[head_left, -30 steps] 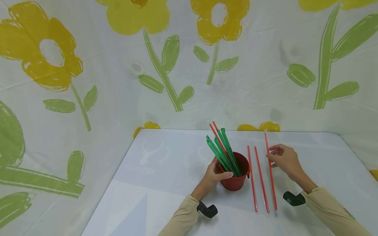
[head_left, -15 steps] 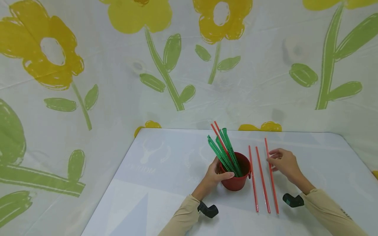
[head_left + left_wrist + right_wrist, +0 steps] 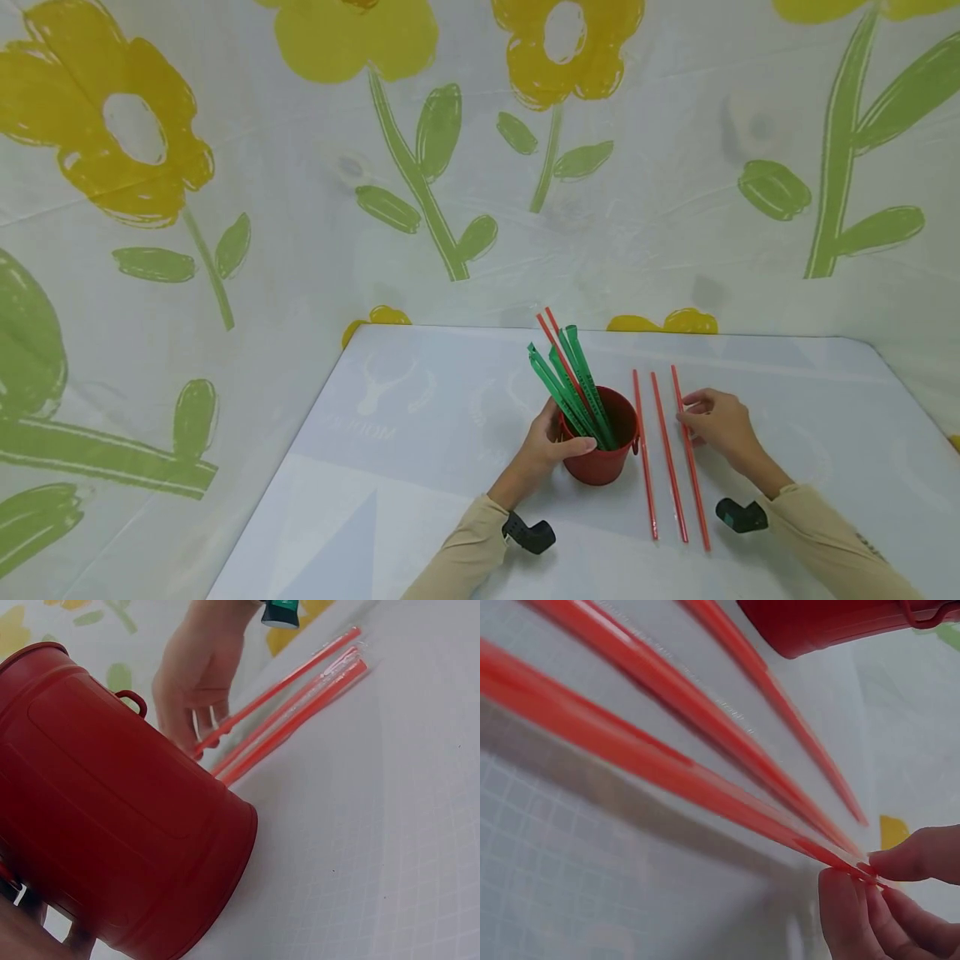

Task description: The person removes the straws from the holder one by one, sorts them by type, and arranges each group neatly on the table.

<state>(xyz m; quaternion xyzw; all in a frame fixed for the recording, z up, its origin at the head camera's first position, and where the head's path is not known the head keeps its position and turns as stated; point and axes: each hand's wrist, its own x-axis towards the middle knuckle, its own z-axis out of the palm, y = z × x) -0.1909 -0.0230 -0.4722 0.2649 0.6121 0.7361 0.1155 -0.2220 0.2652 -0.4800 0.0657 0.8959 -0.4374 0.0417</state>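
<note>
My left hand point(image 3: 537, 457) grips the side of a small red metal bucket point(image 3: 595, 468), its thumb over the rim. Several green-wrapped straws point(image 3: 557, 390) and two red straws point(image 3: 550, 330) lean to the left in that bucket. Between the thumb and fingers of my right hand point(image 3: 722, 423) is a red straw point(image 3: 693, 483), the rightmost of three. In the right wrist view, this pinched straw point(image 3: 652, 766) stands slightly off the table, with a shadow beneath it. The other two, a middle red straw point(image 3: 670, 458) and a left red straw point(image 3: 645, 458), lie roughly parallel beside the bucket.
A white table point(image 3: 420, 517) with faint printed patterns carries everything. Its far edge meets a pale curtain point(image 3: 660, 242) printed with yellow flowers and green leaves. Dark wrist-worn devices, the left one point(image 3: 529, 533) and the right one point(image 3: 741, 515), sit close to the tabletop.
My right hand has drawn the rightmost red straw toward me and lowered it, so its far end is now nearly level with the other two. The left hand and bucket have stayed put.
</note>
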